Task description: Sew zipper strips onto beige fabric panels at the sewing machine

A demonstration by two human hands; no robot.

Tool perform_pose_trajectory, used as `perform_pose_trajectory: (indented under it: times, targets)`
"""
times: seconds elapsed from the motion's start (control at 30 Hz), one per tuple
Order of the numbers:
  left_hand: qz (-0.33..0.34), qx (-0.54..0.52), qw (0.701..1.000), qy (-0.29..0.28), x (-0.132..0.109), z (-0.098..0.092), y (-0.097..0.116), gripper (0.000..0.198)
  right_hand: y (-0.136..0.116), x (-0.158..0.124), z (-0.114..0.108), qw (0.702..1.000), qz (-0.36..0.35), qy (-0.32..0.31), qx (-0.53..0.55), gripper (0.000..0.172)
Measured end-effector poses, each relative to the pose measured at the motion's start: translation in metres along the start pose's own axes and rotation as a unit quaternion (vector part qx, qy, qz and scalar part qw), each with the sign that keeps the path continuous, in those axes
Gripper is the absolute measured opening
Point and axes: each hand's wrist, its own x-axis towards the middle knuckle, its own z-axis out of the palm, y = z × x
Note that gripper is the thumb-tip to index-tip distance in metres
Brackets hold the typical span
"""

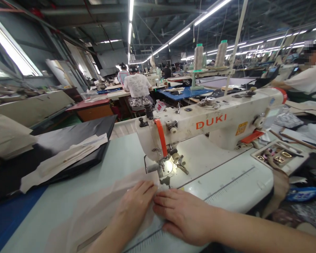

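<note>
A pale beige fabric piece [105, 200] lies on the sewing machine table, its far corner near the presser foot [162, 167]. My left hand [137, 202] is closed at the right edge of this fabric, fingers together and bent down. Close beside it, my right hand [183, 214] rests low with fingers stretched toward the left fingertips and the thumb apart. Its fingertips touch the fabric's edge area; whether they grip anything is hidden. The white sewing machine [184, 123] with orange trim stands just beyond both hands, its lamp lighting the needle plate [168, 168].
Left of the table, a cut beige piece [65, 158] lies on black material [102, 156]. A parts tray [279, 156] with metal rings sits at right. Thread cones [198, 58] stand behind the machine. One person [138, 86] sits ahead; another person [305, 77] is at far right.
</note>
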Motion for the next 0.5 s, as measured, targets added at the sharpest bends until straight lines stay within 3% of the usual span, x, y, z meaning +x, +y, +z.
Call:
perform_pose_trajectory:
  times: [0.2,0.5]
  targets:
    - [0.014,0.015,1.0,-0.007,0.0037,0.0014,0.0042,0.033,-0.0009,-0.0002,0.0006,1.0,-0.003,-0.006,-0.004,0.043]
    - [0.042,0.053,0.997,0.043,0.0019,0.0053,0.0029,0.035,0.0003,0.0003,0.0004,1.0,-0.005,-0.002,0.0,0.045]
